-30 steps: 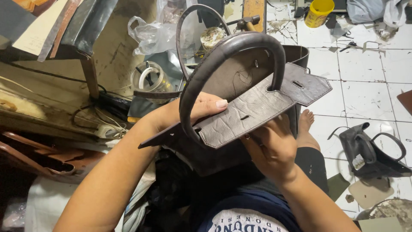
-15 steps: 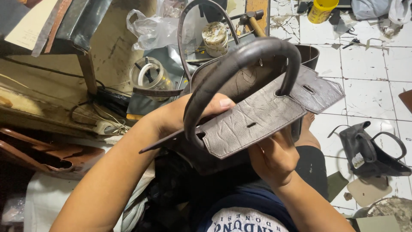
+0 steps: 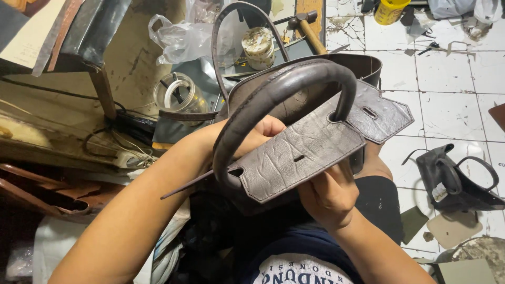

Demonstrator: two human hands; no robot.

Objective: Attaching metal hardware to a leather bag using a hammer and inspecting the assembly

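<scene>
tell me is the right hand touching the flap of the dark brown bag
Touching. The head view shows the right hand pressed up under the flap of the dark brown bag, fingers meeting its lower edge with no gap.

This is a small workshop where leather bags get made. A hammer (image 3: 305,26), a glue pot (image 3: 258,47) and leather scraps (image 3: 452,229) lie about on the white tiled floor (image 3: 452,100). Another dark bag (image 3: 457,179) sits on the tiles
</scene>
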